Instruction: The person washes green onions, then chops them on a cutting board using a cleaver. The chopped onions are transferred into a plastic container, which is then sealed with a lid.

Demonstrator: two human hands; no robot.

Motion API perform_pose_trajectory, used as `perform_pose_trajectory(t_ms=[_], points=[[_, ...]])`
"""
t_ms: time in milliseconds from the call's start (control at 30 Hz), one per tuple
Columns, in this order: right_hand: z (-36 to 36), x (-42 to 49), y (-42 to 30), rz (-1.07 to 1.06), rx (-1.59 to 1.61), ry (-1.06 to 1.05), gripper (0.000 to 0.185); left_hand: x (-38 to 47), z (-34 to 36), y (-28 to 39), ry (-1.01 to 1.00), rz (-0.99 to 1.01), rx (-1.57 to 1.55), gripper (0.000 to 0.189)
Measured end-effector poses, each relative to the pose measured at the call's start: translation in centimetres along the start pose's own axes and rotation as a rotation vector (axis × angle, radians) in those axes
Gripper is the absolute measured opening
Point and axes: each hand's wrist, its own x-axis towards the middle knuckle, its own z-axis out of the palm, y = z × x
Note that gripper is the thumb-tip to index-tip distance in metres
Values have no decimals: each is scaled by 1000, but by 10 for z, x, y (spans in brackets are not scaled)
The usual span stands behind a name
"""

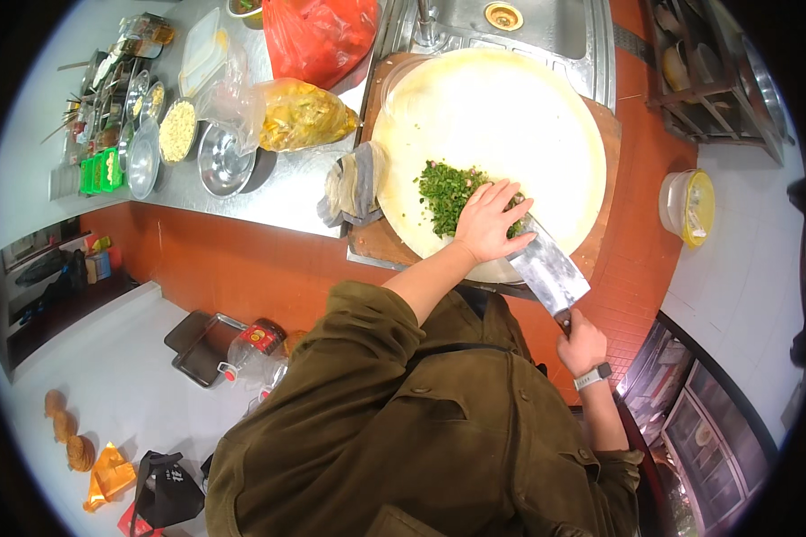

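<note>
A pile of finely chopped green herbs point(443, 198) lies on the near part of a large round pale cutting board point(510, 114). My left hand point(489, 225) rests palm down over the right side of the pile, fingers spread, covering part of it. The wooden handle of a Chinese cleaver point(549, 268) is held in my right hand point(581, 342), at the board's near right edge. Its broad blade points toward the herbs and lies flat-side up beside my left thumb; its front end meets the pile.
A crumpled cloth point(356, 181) touches the board's left side. Further left are a bag of yellow pickled vegetables point(302, 115), a red plastic bag point(319, 40), a metal bowl point(226, 161) and a bowl of minced pale food point(177, 131). Behind the board is a steel sink point(551, 30).
</note>
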Motion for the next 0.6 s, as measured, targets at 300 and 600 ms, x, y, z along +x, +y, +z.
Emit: perform_pose_trajectory(t_ms=[300,600], points=[[-76,-38,-63,-64,56,220,27,25,-53,23,380,60,-63,17],[-128,58,-145,-80,-106,279,19,112,-108,-83,541,-4,-19,8]])
